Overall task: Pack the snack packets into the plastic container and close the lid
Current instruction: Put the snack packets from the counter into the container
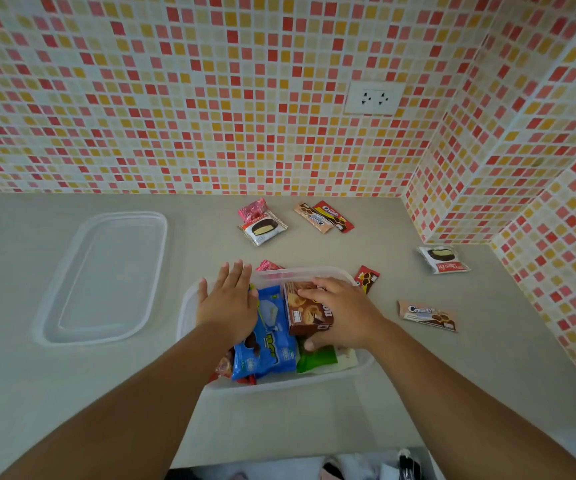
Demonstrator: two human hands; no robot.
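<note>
A clear plastic container (361, 367) stands on the grey counter in front of me, holding a blue packet (272, 344), a green packet (316, 360) and a brown snack box (309, 311). My right hand (343, 311) grips the brown box over the container's right side. My left hand (229, 299) lies flat, fingers spread, over the container's left side and holds nothing. The clear lid (106, 277) lies apart on the counter to the left.
Loose packets lie behind and right of the container: a choco pie packet (264, 228), a pink packet (252, 207), two cream-biscuit packets (324, 216), another choco pie packet (444, 259), a red packet (366, 278), a beige packet (426, 315). Tiled walls enclose the back and right.
</note>
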